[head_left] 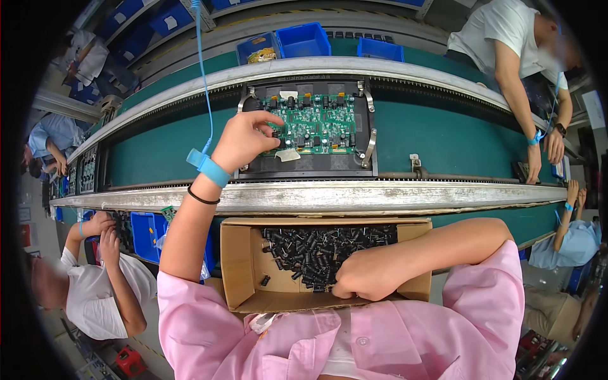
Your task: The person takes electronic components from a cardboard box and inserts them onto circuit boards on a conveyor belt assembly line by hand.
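My left hand [248, 136] is over the left edge of a green circuit board [316, 123]. Its thumb and forefinger close around what looks like a small black component [277, 133], partly hidden by the fingers. The board, crowded with small parts, lies in a black carrier frame [310, 166] with metal clips at its corners. Nearer to me, my right hand [367, 275] reaches into an open cardboard box [237, 259]. Loose black capacitors [310, 247] with wire leads fill much of it. The right fingers are curled down among them, their tips hidden.
Metal rails [304, 197] run along both sides of the green conveyor [443, 149]. Blue bins [304, 41] stand beyond the far rail. A blue wrist-strap cord [204, 76] hangs down to my left wrist. Co-workers sit at left and right; one person's hands [544, 152] reach over the line.
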Demonstrator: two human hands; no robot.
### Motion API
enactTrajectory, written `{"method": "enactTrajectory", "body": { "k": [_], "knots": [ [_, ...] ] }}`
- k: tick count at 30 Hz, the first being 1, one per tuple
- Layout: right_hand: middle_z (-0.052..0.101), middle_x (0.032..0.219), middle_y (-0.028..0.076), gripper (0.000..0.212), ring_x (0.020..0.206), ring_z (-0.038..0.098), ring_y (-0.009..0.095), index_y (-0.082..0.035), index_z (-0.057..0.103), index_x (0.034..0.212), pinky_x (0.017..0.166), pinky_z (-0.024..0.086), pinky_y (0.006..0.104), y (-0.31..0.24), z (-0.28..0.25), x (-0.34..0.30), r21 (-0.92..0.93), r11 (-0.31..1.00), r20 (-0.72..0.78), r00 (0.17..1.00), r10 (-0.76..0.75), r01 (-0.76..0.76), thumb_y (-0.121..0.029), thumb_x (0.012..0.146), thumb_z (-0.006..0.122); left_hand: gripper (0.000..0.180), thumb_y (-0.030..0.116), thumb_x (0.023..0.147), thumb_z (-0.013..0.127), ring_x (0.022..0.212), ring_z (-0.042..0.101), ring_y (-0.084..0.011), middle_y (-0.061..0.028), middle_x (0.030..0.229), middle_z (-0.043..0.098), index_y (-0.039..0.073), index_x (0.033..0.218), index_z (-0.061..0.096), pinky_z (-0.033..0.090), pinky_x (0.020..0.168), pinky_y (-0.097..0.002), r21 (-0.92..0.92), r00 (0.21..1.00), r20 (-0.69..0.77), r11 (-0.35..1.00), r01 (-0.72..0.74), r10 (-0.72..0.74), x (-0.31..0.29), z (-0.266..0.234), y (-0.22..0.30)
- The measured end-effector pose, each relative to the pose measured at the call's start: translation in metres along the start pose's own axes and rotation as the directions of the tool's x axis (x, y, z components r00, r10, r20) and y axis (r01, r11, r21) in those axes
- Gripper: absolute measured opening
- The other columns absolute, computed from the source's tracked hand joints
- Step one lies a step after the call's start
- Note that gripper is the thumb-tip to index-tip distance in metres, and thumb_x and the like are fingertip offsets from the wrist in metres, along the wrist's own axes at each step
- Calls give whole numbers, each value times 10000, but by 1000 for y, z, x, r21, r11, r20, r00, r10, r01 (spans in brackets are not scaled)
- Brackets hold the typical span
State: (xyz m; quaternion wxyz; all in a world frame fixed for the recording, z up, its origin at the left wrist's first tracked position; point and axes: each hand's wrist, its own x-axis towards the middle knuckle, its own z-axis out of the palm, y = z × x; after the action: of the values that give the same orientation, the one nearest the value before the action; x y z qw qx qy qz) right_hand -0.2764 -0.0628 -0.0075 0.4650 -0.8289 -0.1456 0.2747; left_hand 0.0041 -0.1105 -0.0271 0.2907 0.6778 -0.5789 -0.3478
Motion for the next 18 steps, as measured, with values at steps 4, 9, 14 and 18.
{"method": "enactTrajectory", "body": {
  "k": [4,9,14,18],
  "knots": [
    [614,738,176,145,660,593,388,-2,525,904,574,476,443,-11,-15,-9,13,996,-113,990,90,-89,-20,761,545,204,9,685,702,576,583,-116,-35,660,655,7,888,722,469,580,-231,88,996,-4,993,84,-84,1,7,2],
    [603,705,196,201,622,587,398,9,469,939,549,468,456,-9,-15,-13,-7,997,-164,984,70,-72,-3,757,553,180,14,679,713,582,591,-120,-39,668,669,13,859,722,470,584,-232,155,993,-39,981,118,-114,0,9,7],
    [602,702,201,206,618,591,399,7,455,937,542,469,456,-10,-16,-15,-27,999,-180,983,41,-47,-4,758,557,170,16,675,718,587,596,-123,-43,671,673,10,845,722,472,586,-232,139,987,-103,981,135,-121,-5,13,5],
    [603,703,201,211,621,596,398,4,452,942,538,471,456,-11,-17,-17,-42,999,-186,982,21,-29,-4,759,557,166,16,674,719,590,598,-124,-46,673,675,7,839,722,473,587,-232,86,983,-126,986,146,-135,-6,15,5]
  ]
}}
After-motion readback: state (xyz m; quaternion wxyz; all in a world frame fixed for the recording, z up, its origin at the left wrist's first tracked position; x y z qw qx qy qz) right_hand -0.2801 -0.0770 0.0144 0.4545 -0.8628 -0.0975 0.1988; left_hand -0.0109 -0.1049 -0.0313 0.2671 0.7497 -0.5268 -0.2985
